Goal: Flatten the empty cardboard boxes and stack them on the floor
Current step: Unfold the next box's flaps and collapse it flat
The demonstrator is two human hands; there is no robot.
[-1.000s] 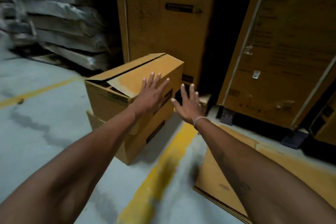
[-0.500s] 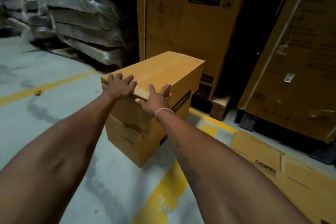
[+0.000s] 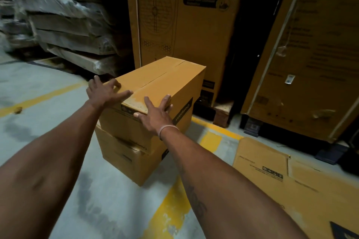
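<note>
Two brown cardboard boxes stand stacked on the floor in front of me. The top box (image 3: 163, 81) has its flaps closed, with a seam running along its lid. The lower box (image 3: 124, 159) sticks out a little beneath it. My left hand (image 3: 103, 91) rests on the near left corner of the top box, thumb stretched across the lid and fingers spread. My right hand (image 3: 155, 112) lies on the near right corner, thumb on the front face and fingers reaching over the top edge. A flattened cardboard box (image 3: 291, 184) lies on the floor at the right.
Tall printed cartons stand behind the stack (image 3: 184, 25) and at the right (image 3: 314, 60) on dark pallets. Plastic-wrapped bundles (image 3: 58, 25) are piled at the left. A yellow painted line (image 3: 169, 211) crosses the grey concrete floor.
The top box's flaps stood open a second ago and now lie closed. Both hands moved from above the flaps to the near corners of the lid, spreading apart. The view came closer.
</note>
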